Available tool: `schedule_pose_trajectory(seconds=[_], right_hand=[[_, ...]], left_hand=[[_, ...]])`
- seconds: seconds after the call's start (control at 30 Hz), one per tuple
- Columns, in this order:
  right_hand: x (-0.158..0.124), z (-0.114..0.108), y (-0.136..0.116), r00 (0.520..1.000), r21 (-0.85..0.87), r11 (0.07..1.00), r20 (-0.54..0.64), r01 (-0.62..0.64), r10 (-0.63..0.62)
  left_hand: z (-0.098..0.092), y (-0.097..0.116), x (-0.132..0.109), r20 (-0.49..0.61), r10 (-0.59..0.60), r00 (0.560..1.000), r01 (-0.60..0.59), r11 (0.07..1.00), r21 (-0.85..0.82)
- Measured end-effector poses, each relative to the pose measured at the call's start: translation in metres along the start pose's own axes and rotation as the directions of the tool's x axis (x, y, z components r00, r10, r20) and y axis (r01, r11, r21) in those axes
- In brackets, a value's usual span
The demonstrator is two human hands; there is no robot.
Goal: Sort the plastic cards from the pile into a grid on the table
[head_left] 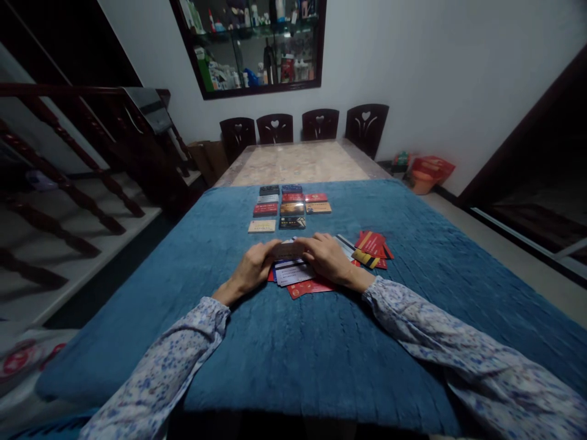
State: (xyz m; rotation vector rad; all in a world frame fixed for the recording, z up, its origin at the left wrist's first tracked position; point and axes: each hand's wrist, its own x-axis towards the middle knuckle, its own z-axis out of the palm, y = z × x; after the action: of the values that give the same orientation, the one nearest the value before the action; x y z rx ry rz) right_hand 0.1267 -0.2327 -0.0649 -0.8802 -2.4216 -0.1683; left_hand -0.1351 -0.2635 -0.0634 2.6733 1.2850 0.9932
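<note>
Between my two hands a pale card (288,250) is held by its ends. My left hand (255,263) pinches its left end, and my right hand (326,258) grips the right end. Beneath them lie loose cards, among them a white one with a dark stripe (294,273) and a red one (305,288). More red cards (370,243) and a yellow-and-black card (365,258) overlap to the right of my right hand. Farther off, cards sit in rows, with a cream card (262,227) and a black card (292,223) nearest me.
A blue cloth (275,354) covers the near part of the table; its far part is a bare marble-like top (298,160). Dark chairs (275,128) line the far side. A stair railing stands left, and a red bag (431,166) is on the right.
</note>
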Motion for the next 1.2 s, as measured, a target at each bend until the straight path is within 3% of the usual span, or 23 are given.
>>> schedule_pose_trajectory(seconds=[0.6,0.97,1.2], right_hand=[[0.004,-0.006,-0.004,0.995,-0.116,0.992,-0.080,0.055,-0.064],[0.016,-0.018,-0.008,0.985,-0.185,0.982,-0.153,0.045,-0.074],[0.040,-0.016,-0.009,0.977,-0.224,0.969,-0.155,0.109,-0.145]], left_hand=[[-0.004,0.008,0.004,-0.060,0.045,0.997,-0.043,0.999,0.033],[-0.017,0.007,0.016,-0.101,0.147,0.984,-0.126,0.974,0.189],[-0.031,-0.011,0.022,-0.069,0.165,0.984,-0.131,0.927,0.351]])
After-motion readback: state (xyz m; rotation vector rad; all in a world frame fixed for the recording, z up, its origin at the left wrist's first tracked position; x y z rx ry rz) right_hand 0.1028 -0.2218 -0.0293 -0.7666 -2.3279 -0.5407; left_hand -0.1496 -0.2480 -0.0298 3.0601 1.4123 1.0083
